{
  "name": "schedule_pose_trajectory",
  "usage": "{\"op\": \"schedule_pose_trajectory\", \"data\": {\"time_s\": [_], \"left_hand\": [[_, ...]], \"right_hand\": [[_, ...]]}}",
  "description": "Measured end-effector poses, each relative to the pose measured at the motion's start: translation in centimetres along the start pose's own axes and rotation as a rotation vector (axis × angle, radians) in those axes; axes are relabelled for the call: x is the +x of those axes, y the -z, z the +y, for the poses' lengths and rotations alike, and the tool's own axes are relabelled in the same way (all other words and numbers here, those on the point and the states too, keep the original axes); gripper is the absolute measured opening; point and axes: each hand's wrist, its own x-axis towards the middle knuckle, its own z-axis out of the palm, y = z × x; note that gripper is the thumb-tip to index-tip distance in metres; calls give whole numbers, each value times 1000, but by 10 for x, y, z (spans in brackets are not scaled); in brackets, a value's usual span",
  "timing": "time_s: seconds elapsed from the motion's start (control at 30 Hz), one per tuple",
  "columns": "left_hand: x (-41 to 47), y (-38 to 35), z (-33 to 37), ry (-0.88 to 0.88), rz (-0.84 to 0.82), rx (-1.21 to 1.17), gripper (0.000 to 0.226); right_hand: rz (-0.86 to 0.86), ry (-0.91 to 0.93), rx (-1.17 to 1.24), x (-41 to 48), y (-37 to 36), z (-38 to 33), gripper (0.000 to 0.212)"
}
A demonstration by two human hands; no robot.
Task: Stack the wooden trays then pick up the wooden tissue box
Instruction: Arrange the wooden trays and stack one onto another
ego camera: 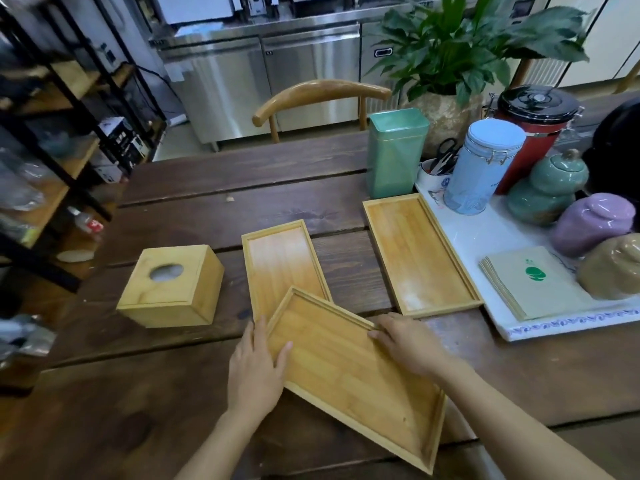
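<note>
Both hands [256, 368] grip nearest tray [353, 375], overlapping middle tray [282, 265].

Three wooden trays: nearest tray [356, 375], middle tray [282, 265], far tray [415, 251]. One wooden tissue box [173, 289]. Two hands: left hand [254, 372], right hand [408, 344]. One green tin [394, 154]. One blue canister [481, 168]. One red canister [533, 133]. Three ceramic jars: green [547, 188], purple [588, 223], tan [613, 268]. One potted plant [460, 46]. One chair [318, 95].
</note>
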Motion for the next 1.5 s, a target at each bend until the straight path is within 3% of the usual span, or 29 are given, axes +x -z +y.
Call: {"op": "schedule_pose_trajectory", "data": {"time_s": [0.17,0.3,0.4,0.53,0.63,0.87,1.0,1.1,1.27,1.5], "left_hand": [[-7,6,17,356,138,-457,68],[-8,15,41,383,194,-673,63],[-5,12,69,301,36,-701,53],[-7,-6,124,383,-441,-927,18],[-6,-23,153,405,-566,-889,13],[14,-47,180,313,-622,-882,19],[20,-55,188,226,-497,-729,11],[22,-60,189,127,-356,-522,18],[24,-63,182,83,-364,-344,24],[31,-67,185,3,-274,-287,28]], "right_hand": [[68,-67,183,1,-3,-2,26],[182,-101,308,0,12,3,28],[263,-157,347,4,27,10,30],[330,-309,376,15,48,31,31],[360,-450,386,18,63,54,33],[387,-643,512,15,73,96,28],[471,-615,384,16,69,105,25],[568,-548,181,17,61,105,24],[527,-530,327,17,58,113,17],[506,-503,221,-3,54,117,15]]}}
